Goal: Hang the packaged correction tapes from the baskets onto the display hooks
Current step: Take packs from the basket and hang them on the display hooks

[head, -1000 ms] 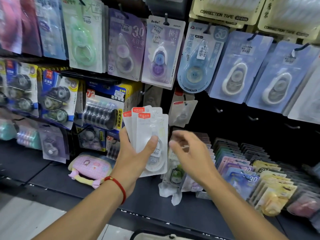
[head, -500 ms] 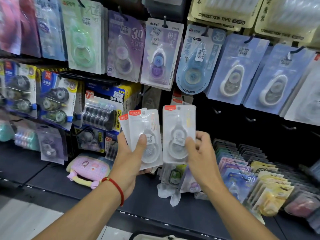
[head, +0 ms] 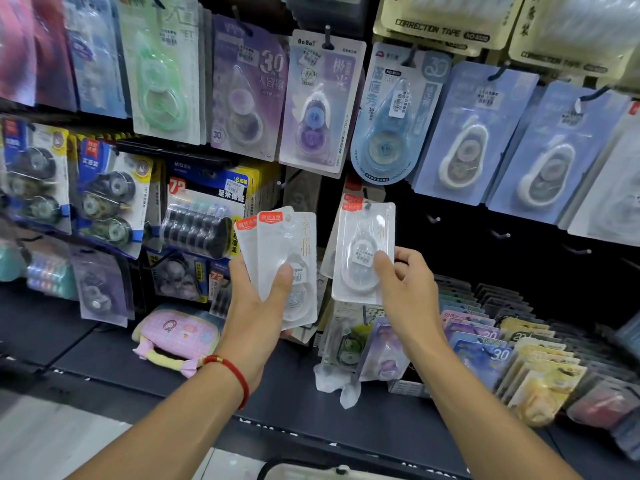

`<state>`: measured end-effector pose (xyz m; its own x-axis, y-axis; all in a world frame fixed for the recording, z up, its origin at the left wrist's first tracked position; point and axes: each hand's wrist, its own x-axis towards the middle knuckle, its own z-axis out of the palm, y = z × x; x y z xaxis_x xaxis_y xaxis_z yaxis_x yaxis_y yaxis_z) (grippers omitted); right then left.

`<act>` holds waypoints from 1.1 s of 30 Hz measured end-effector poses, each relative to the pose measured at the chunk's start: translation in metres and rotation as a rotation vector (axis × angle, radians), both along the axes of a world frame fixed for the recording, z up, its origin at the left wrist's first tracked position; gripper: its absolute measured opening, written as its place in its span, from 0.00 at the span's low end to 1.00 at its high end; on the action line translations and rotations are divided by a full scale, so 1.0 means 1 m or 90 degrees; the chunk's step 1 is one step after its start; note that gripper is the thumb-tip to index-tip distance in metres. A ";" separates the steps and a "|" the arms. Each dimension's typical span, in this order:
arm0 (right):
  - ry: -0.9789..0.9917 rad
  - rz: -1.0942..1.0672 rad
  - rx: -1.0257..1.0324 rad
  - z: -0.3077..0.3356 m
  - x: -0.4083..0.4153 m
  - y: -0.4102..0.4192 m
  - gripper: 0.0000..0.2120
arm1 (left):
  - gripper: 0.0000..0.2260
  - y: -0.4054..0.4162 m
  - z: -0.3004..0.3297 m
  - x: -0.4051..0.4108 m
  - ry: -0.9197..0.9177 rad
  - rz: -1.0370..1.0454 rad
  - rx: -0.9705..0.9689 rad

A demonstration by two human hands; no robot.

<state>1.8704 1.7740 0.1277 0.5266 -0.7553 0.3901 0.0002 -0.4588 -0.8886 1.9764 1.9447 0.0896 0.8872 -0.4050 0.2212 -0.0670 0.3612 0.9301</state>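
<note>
one light, stiff, slick blister pack (head: 363,252) is pinched at its lower edge by the right hand (head: 403,289); the left hand (head: 256,306) grips the spare packs (head: 287,258).

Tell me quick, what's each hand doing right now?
Left hand: holding a fan of white correction tape packs.
Right hand: pinching a single white pack up at the display.
</note>
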 end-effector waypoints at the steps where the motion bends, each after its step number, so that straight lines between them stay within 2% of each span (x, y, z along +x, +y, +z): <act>1: 0.040 -0.006 -0.017 -0.001 0.002 -0.001 0.16 | 0.14 0.000 0.000 0.000 -0.008 0.001 0.003; 3: 0.117 -0.022 -0.055 -0.003 0.002 -0.001 0.23 | 0.16 0.001 0.000 -0.002 -0.019 -0.008 0.003; 5: 0.122 -0.003 -0.078 -0.004 0.001 0.002 0.21 | 0.21 0.000 0.001 -0.004 -0.022 -0.028 -0.008; 7: 0.141 0.085 -0.095 -0.007 -0.002 0.008 0.18 | 0.25 -0.001 0.001 -0.007 -0.015 -0.060 -0.020; 9: 0.182 0.178 -0.114 -0.010 -0.006 0.017 0.20 | 0.26 -0.003 0.002 -0.010 -0.001 -0.095 -0.021; 11: 0.190 0.213 -0.133 -0.014 -0.009 0.024 0.20 | 0.26 -0.004 0.002 -0.011 0.001 -0.117 -0.019; 15: 0.137 0.196 -0.115 -0.018 -0.014 0.022 0.12 | 0.24 -0.004 0.003 -0.012 -0.001 -0.140 -0.004; 19: 0.055 0.177 -0.010 -0.018 -0.016 0.017 0.09 | 0.14 -0.004 -0.001 -0.006 0.003 -0.114 0.035; 23: 0.002 0.121 0.006 -0.010 -0.015 0.011 0.07 | 0.20 -0.004 -0.005 -0.002 -0.002 -0.076 0.067; 33: -0.045 0.079 0.012 0.001 -0.003 0.006 0.09 | 0.18 -0.005 -0.003 -0.001 -0.041 -0.032 0.061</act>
